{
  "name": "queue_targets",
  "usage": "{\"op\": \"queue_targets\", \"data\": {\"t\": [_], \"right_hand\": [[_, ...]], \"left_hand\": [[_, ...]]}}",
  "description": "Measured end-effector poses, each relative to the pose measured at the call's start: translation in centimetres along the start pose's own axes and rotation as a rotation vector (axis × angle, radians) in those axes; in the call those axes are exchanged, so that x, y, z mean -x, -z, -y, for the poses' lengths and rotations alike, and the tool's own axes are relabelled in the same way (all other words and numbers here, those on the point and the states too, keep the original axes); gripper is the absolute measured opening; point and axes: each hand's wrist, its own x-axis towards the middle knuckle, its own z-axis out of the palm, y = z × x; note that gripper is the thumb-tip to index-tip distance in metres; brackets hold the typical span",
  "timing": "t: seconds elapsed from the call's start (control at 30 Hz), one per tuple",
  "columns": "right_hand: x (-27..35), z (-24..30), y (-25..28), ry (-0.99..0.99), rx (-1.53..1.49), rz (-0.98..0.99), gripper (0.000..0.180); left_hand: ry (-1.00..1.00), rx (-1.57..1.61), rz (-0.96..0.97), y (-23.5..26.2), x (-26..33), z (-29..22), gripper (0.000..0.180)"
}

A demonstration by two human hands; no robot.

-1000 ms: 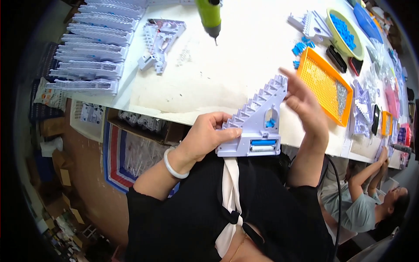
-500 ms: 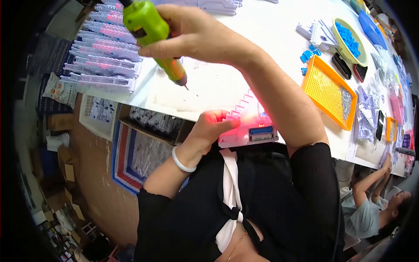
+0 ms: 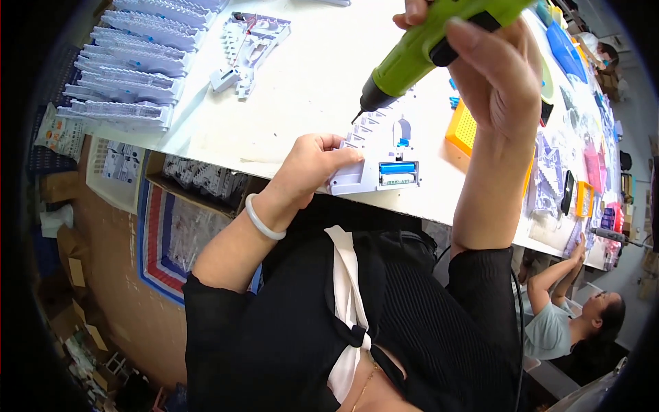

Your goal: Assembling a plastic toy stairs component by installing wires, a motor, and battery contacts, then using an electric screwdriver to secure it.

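My right hand [image 3: 504,86] is wrapped around a green electric screwdriver [image 3: 405,65]. Its thin bit points down and left, just over the stepped edge of a pale lilac plastic housing [image 3: 355,180]; whether the tip touches it I cannot tell. The housing lies at the near table edge, with a blue battery [image 3: 398,168] showing in its open compartment. My left hand [image 3: 302,168] grips the housing's left end, thumb on top and fingers curled at the side.
Another housing part [image 3: 254,51] with a red wire lies farther left. Beyond it stands a row of similar lilac housings [image 3: 127,62]. An orange basket [image 3: 461,129] sits right, partly behind my forearm. A person [image 3: 559,326] sits at the table's right side.
My right hand has brought the screwdriver from the upper left across to above the housing. The red glow on the housing is gone. The wired part at the left has come into view.
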Motion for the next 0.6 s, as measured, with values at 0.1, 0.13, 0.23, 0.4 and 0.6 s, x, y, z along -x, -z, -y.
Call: {"op": "queue_targets", "data": {"t": [0.1,0.13,0.23,0.4,0.6], "right_hand": [[-0.1,-1.9,1.9,-0.012,0.026,0.017,0.06],[-2.2,-5.8,4.1,0.294,-0.29,0.318,0.054],[1.6,-1.8,1.8,0.174,-0.124,0.068,0.041],[2.5,-0.8,0.1,0.058,0.042,-0.108,0.031],[1.9,-0.4,0.0,0.16,0.088,-0.139,0.046]], "left_hand": [[-0.016,-0.033,0.028,-0.4,0.1,-0.7,0.028],[-0.013,-0.037,0.035,-0.5,-0.1,-0.7,0.028],[-0.015,-0.02,-0.005,-0.4,-0.3,-0.2,0.03],[-0.011,-0.051,-0.02,-0.5,-0.5,-0.1,0.029],[0.035,-0.246,0.113,0.4,-2.4,-2.2,0.024]]}}
